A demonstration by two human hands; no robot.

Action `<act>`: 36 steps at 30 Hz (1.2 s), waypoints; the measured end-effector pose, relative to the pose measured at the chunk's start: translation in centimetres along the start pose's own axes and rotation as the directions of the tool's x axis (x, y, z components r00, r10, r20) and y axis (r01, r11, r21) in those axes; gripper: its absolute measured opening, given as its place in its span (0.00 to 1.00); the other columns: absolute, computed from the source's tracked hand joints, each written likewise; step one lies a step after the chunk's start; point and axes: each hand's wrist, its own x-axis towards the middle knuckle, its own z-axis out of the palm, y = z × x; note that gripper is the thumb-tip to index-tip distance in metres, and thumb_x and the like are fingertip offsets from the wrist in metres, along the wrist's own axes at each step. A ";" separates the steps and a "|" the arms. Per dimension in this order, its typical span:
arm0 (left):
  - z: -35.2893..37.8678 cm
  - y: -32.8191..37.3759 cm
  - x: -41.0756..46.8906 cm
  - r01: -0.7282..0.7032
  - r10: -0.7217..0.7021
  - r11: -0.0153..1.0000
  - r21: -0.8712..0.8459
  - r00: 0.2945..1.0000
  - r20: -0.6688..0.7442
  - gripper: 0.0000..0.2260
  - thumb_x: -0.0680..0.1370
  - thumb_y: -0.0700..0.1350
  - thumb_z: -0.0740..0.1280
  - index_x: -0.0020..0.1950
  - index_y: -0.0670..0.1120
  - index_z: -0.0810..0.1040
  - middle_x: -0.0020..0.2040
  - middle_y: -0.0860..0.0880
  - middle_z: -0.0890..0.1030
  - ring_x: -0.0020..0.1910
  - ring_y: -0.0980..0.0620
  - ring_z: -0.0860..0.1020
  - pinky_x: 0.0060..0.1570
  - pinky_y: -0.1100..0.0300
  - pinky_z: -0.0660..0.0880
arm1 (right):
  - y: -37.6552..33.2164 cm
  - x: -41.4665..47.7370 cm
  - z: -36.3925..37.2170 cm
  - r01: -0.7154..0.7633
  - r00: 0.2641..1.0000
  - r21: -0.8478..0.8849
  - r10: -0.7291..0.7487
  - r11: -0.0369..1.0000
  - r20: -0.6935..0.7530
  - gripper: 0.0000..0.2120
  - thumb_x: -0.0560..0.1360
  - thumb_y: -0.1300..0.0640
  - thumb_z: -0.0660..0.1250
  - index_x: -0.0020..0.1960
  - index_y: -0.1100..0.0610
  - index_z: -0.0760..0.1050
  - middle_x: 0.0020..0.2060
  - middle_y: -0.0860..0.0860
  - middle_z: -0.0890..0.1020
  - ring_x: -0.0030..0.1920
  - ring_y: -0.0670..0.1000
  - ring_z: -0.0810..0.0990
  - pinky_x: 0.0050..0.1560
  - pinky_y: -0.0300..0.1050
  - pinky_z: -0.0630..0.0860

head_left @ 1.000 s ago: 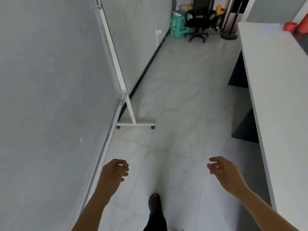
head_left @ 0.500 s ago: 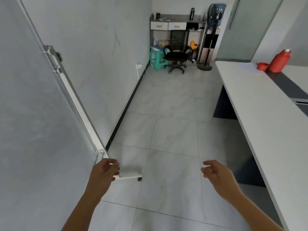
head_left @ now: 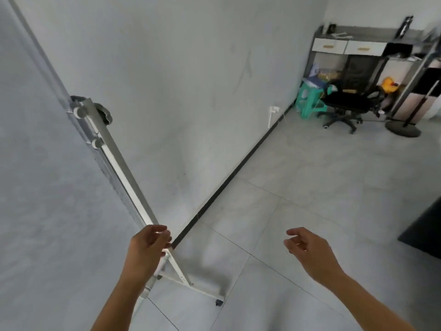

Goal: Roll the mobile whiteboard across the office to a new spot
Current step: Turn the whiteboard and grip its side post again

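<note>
The mobile whiteboard (head_left: 47, 187) fills the left of the view, its grey face turned toward me. Its white side post (head_left: 124, 177) slants down from two round knobs (head_left: 78, 112) to a foot bar with a caster (head_left: 219, 302). My left hand (head_left: 148, 247) is at the lower part of that post, with the fingers curled around its edge. My right hand (head_left: 307, 249) hangs in the air over the floor to the right, touching nothing, fingers loosely apart.
A grey wall with a dark baseboard (head_left: 238, 168) runs behind the board. At the far end stand a black office chair (head_left: 346, 101), a green stool (head_left: 307, 96), a shelf unit (head_left: 358, 48) and a round stand base (head_left: 403, 130). A dark desk side (head_left: 424, 230) is at the right edge.
The view has swung up and to the left. My left hand has risen from beside the board to its side post and closed on it. The right hand stays free.
</note>
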 end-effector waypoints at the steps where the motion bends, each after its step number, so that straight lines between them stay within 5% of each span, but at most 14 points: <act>1: -0.1 0.6 0.5 0.004 -0.004 1.000 -0.001 0.999 -0.051 0.05 0.78 0.40 0.65 0.52 0.41 0.79 0.40 0.43 0.84 0.42 0.44 0.83 0.45 0.48 0.80 | -1.1 2.3 0.3 0.042 0.998 -0.022 -0.041 0.999 0.054 0.09 0.74 0.49 0.68 0.54 0.48 0.76 0.39 0.43 0.83 0.40 0.41 0.82 0.43 0.40 0.77; 6: -2.2 2.7 2.5 0.003 0.004 1.000 0.022 0.948 -0.317 0.04 0.77 0.40 0.66 0.51 0.44 0.79 0.39 0.45 0.84 0.42 0.46 0.83 0.46 0.45 0.81 | -8.4 11.3 4.4 0.274 0.916 -0.041 -0.247 0.961 0.315 0.10 0.75 0.49 0.67 0.55 0.50 0.76 0.41 0.43 0.82 0.42 0.41 0.81 0.44 0.38 0.76; 10: -4.1 4.6 5.4 -0.028 0.067 0.996 0.086 0.867 -0.494 0.07 0.76 0.45 0.68 0.52 0.45 0.79 0.39 0.46 0.84 0.40 0.45 0.83 0.46 0.43 0.81 | -14.7 16.2 10.1 0.428 0.784 0.023 -0.384 0.904 0.488 0.13 0.74 0.49 0.67 0.58 0.50 0.76 0.43 0.44 0.82 0.43 0.41 0.80 0.45 0.36 0.75; 14: -5.5 7.5 7.8 -0.086 0.208 0.971 0.223 0.764 -0.611 0.09 0.74 0.48 0.70 0.52 0.46 0.79 0.37 0.51 0.83 0.36 0.54 0.82 0.40 0.59 0.80 | -21.8 19.1 15.7 0.564 0.588 0.076 -0.465 0.822 0.661 0.19 0.72 0.49 0.69 0.62 0.48 0.71 0.51 0.45 0.80 0.50 0.45 0.80 0.55 0.47 0.77; 18: -5.6 10.0 8.7 -0.110 0.298 0.942 0.317 0.709 -0.640 0.08 0.73 0.46 0.72 0.50 0.46 0.80 0.37 0.54 0.84 0.38 0.58 0.82 0.38 0.68 0.77 | -27.8 20.1 19.9 0.713 0.324 0.147 -0.509 0.685 0.798 0.30 0.70 0.49 0.71 0.68 0.41 0.62 0.63 0.43 0.75 0.58 0.44 0.76 0.60 0.47 0.73; 23: -4.7 12.0 8.9 -0.076 0.294 0.944 0.322 0.642 -0.708 0.07 0.74 0.45 0.72 0.46 0.44 0.77 0.35 0.54 0.83 0.35 0.57 0.82 0.36 0.63 0.78 | -29.9 20.0 22.8 0.780 0.141 0.161 -0.421 0.605 0.896 0.26 0.72 0.53 0.70 0.66 0.48 0.64 0.58 0.51 0.79 0.58 0.56 0.77 0.61 0.56 0.73; 31: -0.3 14.4 7.7 0.079 0.238 0.948 0.307 0.463 -0.854 0.12 0.72 0.49 0.73 0.41 0.46 0.72 0.35 0.53 0.83 0.34 0.55 0.82 0.36 0.63 0.77 | -27.8 21.1 21.5 0.853 -0.054 0.269 -0.437 0.447 0.898 0.26 0.73 0.48 0.68 0.65 0.51 0.61 0.55 0.51 0.81 0.55 0.58 0.79 0.58 0.56 0.74; 36: 5.5 15.6 5.2 0.118 0.155 0.969 0.218 0.397 -0.905 0.10 0.73 0.47 0.72 0.44 0.43 0.74 0.36 0.50 0.84 0.34 0.53 0.82 0.39 0.51 0.80 | -24.0 21.7 18.1 0.868 -0.196 0.380 -0.483 0.319 0.853 0.24 0.72 0.45 0.68 0.61 0.52 0.62 0.56 0.51 0.82 0.54 0.57 0.80 0.55 0.56 0.77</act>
